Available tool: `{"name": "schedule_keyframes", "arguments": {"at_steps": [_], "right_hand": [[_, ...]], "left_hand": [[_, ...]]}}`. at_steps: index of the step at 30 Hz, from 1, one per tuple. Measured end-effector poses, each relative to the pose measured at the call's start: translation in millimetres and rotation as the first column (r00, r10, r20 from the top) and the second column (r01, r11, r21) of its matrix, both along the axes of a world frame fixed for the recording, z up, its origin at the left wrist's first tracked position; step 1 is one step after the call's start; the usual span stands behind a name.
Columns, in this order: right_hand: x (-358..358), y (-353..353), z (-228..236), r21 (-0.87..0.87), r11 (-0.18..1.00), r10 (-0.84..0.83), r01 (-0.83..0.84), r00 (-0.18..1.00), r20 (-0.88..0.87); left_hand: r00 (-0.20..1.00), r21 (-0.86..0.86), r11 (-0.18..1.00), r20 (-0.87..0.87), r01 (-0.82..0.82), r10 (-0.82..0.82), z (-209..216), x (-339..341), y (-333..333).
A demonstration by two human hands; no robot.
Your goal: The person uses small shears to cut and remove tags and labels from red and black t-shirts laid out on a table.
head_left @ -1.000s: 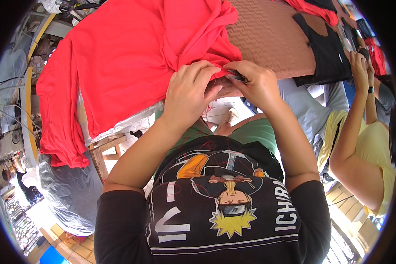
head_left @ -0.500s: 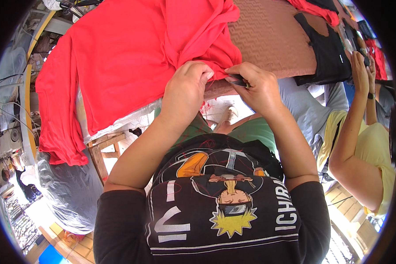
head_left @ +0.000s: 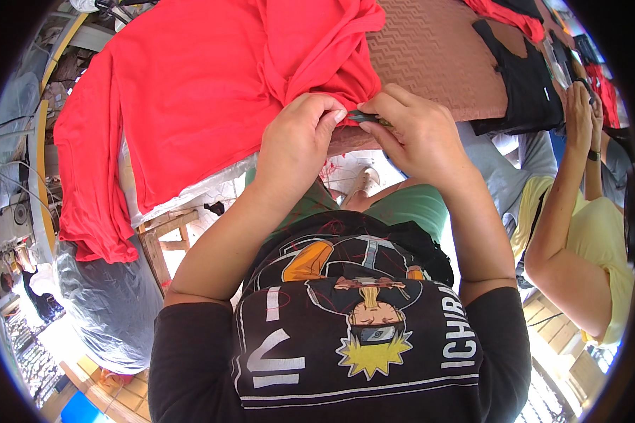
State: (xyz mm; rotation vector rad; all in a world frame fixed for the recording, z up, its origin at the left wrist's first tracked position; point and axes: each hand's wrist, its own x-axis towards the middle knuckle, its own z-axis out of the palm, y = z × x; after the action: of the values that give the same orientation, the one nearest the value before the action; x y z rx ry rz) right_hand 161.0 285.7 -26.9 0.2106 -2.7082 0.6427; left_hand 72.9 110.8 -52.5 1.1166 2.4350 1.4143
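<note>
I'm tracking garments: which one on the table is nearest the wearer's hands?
The large red garment at left: the left hand and right hand are at its near edge. The black garment and far red cloth lie farther right.

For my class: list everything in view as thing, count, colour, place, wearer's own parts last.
Red garment: 1, red, top left to centre
Table cover: 1, brown, right of it
Black garment: 1, black, upper right
Red cloths: at least 2, red, upper right
Plastic-covered bundle: 1, grey, lower left
Wooden stand: 1, brown, centre left
Clutter: uncountable, mixed colours, left edge
Co-worker: at least 1, yellow clothing, right
Small tool: 1, dark, top centre
T-shirt: 1, black, bottom centre
Shorts: 1, green, centre
Forearms: 2, bare, centre
Left hand: 1, bare, pinched at red garment's edge
Right hand: 1, bare, gripping small tool
</note>
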Motion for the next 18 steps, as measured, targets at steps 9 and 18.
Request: {"name": "schedule_keyframes", "arguments": {"at_steps": [9,18], "right_hand": [[5.8,6.6,1.2,-0.124,0.991,-0.054,0.056,0.998,0.017],[-0.1,5.7,-21.4,-0.436,0.896,-0.039,0.078,0.995,0.096]], "left_hand": [[0.723,0.239,0.724,0.109,0.647,-0.682,46.7,-33.7,-37.3],[0.903,-0.111,0.976,-0.372,0.188,-0.216,11.7,-9.7,-9.1]]}}
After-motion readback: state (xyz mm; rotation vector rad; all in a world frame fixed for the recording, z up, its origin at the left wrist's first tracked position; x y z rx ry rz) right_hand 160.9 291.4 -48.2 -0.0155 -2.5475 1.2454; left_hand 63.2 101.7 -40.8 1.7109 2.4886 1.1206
